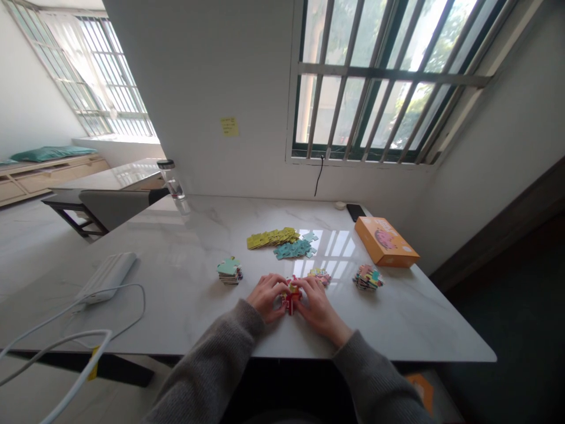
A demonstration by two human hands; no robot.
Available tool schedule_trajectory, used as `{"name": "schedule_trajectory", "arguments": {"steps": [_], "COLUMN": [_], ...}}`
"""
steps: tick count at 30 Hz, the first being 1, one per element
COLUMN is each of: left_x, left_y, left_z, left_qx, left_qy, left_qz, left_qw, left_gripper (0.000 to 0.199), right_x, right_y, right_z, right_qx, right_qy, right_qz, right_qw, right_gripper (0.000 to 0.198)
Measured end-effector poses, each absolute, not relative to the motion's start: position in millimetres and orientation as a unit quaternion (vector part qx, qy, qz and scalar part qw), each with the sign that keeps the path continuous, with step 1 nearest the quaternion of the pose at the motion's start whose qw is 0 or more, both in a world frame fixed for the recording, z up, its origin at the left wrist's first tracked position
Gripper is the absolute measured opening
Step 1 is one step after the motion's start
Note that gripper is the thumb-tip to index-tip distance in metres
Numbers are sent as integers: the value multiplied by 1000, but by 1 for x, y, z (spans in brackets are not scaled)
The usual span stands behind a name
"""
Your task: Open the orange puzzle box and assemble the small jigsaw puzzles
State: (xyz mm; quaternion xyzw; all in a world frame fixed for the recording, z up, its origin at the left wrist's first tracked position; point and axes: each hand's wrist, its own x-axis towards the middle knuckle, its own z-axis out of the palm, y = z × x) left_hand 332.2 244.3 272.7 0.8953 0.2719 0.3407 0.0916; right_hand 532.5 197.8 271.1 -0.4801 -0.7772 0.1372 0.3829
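Near the front edge of the table, my left hand [270,294] and my right hand [315,303] curl in from both sides around red and yellow jigsaw puzzle pieces [291,301]. The fingers of both hands are closed on these pieces, and they partly cover them. Just beyond my right hand lies a small pile of pink and yellow puzzle pieces [324,275]. A stack of puzzle pieces with a green one on top [229,268] stands to the left. On the right is another stack of multicoloured pieces [367,277].
Behind my hands lie a fanned row of yellow-green pieces [272,237] and a blue pile [293,249]. An orange box [386,242] and a black phone [355,212] are at the back right. A white power strip [110,277] with cables lies left; a bottle [172,179] stands at the far left corner.
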Motion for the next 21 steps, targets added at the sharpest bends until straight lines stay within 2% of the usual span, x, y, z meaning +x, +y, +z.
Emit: {"name": "schedule_trajectory", "arguments": {"steps": [5, 9, 13, 18, 21], "left_x": [332, 331, 331, 331, 331], "left_y": [241, 240, 244, 248, 248], "left_z": [277, 281, 278, 272, 272], "left_qx": [882, 878, 886, 876, 875], "left_qy": [250, 262, 252, 260, 256], "left_qz": [387, 389, 379, 404, 409], "left_qw": [95, 98, 90, 37, 35], "left_gripper": [24, 40, 56, 44, 37], "right_x": [536, 538, 537, 534, 535], "right_y": [196, 198, 200, 199, 198], "right_z": [273, 273, 276, 279, 279], "right_qx": [-465, -439, -430, -403, -408], "right_qy": [-741, -651, -566, -551, -585], "right_qz": [233, 370, 435, 483, 457], "right_qw": [425, 497, 553, 549, 532], "right_gripper": [36, 33, 39, 42, 39]}}
